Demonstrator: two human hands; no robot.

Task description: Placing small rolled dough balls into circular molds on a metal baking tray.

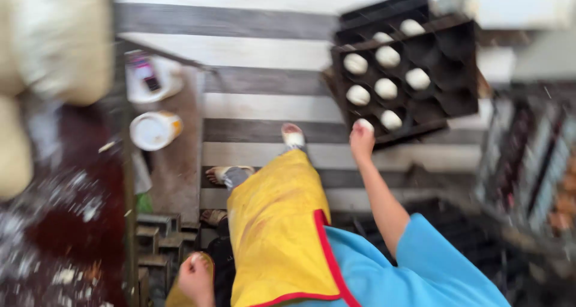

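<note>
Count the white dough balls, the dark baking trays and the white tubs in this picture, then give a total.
Dough balls: 9, one of them at the right hand
Baking trays: 2, stacked
White tubs: 2, blurred
Total: 13

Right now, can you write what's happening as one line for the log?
right hand: holding dough ball at edge of dark baking tray | left hand: low beside yellow apron | view: blurred

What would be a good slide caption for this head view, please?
Right hand puts a dough ball at a dark tray; left hand holds another.
</note>
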